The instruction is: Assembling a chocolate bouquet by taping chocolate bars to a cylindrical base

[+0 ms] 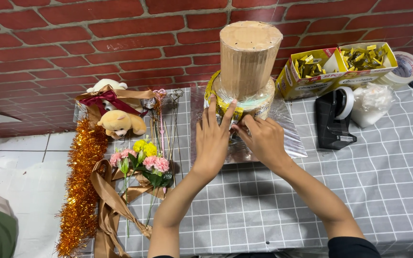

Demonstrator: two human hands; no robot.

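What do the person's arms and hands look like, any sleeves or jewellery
Both forearms are bare. The right arm shows a dark sleeve edge near the elbow. The left hand and right hand wear no gloves, and no rings or watch show.

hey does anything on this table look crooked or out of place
Slightly: the orange tinsel garland and brown ribbon spill over the table's left edge. Both hands, left hand and right hand, press the cardboard tower's base.

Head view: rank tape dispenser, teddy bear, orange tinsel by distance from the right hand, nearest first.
From the right hand:
1. Black tape dispenser, just to its right on the grid cloth.
2. Teddy bear, left, past the left hand.
3. Orange tinsel garland, far left at the table edge.
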